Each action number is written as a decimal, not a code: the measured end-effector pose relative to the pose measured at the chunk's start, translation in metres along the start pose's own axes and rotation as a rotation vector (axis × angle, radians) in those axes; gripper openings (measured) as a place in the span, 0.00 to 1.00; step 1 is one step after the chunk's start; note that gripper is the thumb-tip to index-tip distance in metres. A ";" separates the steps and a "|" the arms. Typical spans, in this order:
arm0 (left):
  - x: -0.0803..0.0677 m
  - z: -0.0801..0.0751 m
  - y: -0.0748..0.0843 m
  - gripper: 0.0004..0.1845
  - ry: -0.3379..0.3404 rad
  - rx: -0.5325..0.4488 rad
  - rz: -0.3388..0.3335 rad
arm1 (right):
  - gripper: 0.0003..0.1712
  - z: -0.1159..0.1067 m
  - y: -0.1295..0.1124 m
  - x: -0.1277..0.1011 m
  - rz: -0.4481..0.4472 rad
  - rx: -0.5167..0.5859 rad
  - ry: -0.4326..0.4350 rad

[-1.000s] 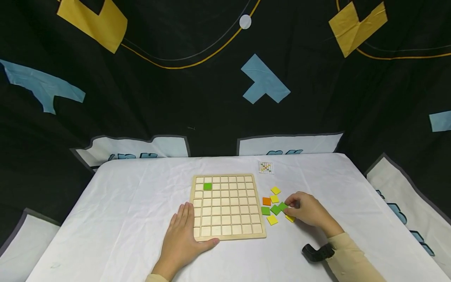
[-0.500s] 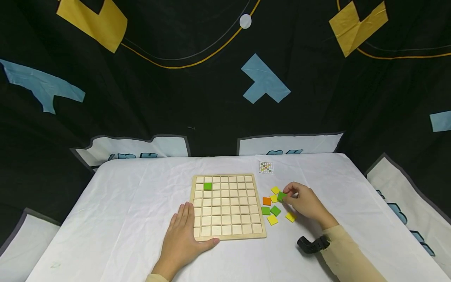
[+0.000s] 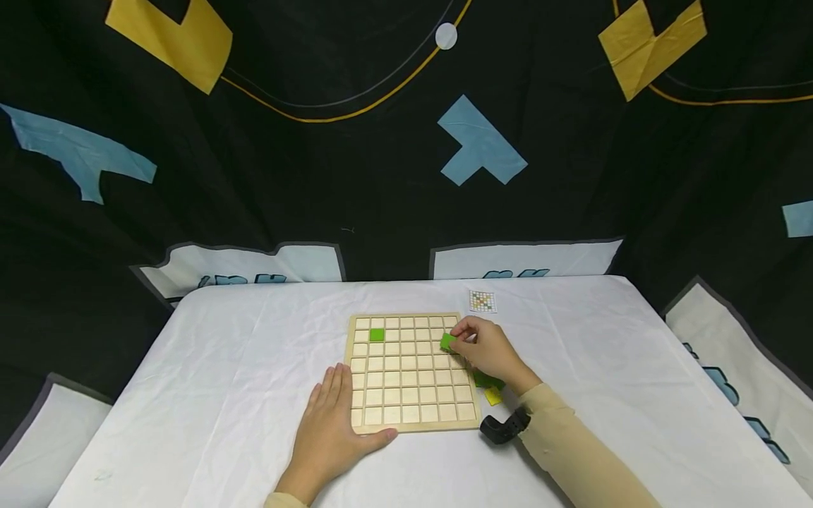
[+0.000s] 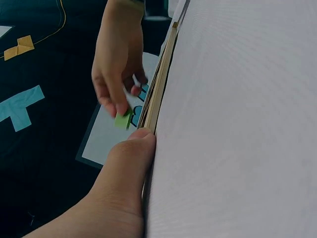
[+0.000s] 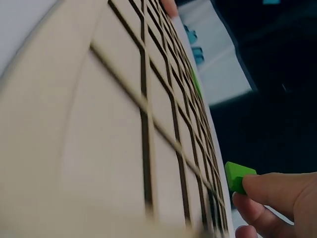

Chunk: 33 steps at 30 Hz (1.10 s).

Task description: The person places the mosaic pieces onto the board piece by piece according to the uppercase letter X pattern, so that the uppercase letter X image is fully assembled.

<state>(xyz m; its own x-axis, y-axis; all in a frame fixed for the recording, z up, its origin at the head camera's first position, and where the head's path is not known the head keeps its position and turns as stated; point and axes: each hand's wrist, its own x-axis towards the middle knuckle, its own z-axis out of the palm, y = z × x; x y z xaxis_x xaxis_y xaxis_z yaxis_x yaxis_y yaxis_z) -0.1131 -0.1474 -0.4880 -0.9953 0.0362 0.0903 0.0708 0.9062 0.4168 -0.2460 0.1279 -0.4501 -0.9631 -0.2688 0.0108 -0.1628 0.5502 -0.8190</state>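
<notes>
Green tile [image 3: 447,343] aloft, placement step likely in hand.
It's over the far-right cells of the board [image 3: 409,381], pinched by your right hand [image 3: 490,349]; your left hand [image 3: 327,423] rests along the left edge, fingers straight. Next likely calls for squaring it to a cell.

The left hand [image 3: 327,423] points its straight fingers [image 3: 336,382] forward, thumb [image 3: 378,440] spread rightward; the right hand [image 3: 490,348], ahead and to its right, is bent into a pinch; its sleeved forearm [image 3: 574,439] slants back rightward.
</notes>
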 end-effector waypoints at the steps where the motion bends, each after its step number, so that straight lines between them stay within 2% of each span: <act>1: 0.000 0.000 0.000 0.75 -0.003 0.000 -0.003 | 0.04 0.005 -0.003 0.002 -0.010 0.011 -0.009; 6: 0.000 -0.001 0.001 0.75 -0.033 -0.002 -0.019 | 0.04 0.028 -0.014 0.012 -0.057 -0.022 -0.044; 13: -0.001 -0.002 0.002 0.74 0.015 -0.012 0.002 | 0.04 0.050 -0.023 0.024 -0.105 -0.057 -0.060; 19: 0.000 -0.002 0.001 0.74 0.008 -0.002 0.001 | 0.04 0.058 -0.029 0.029 -0.129 -0.058 -0.031; 26: -0.001 -0.002 0.000 0.73 0.022 0.001 0.005 | 0.04 0.067 -0.037 0.027 -0.145 -0.066 -0.058; 33: 0.000 -0.002 0.002 0.73 0.027 -0.001 0.011 | 0.04 0.075 -0.041 0.026 -0.174 -0.130 -0.053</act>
<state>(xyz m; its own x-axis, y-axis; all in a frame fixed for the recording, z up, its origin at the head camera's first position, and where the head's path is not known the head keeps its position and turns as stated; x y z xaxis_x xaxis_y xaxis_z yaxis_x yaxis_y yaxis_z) -0.1128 -0.1468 -0.4857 -0.9922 0.0346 0.1196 0.0817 0.9056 0.4162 -0.2485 0.0385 -0.4590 -0.9060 -0.4080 0.1125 -0.3550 0.5881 -0.7267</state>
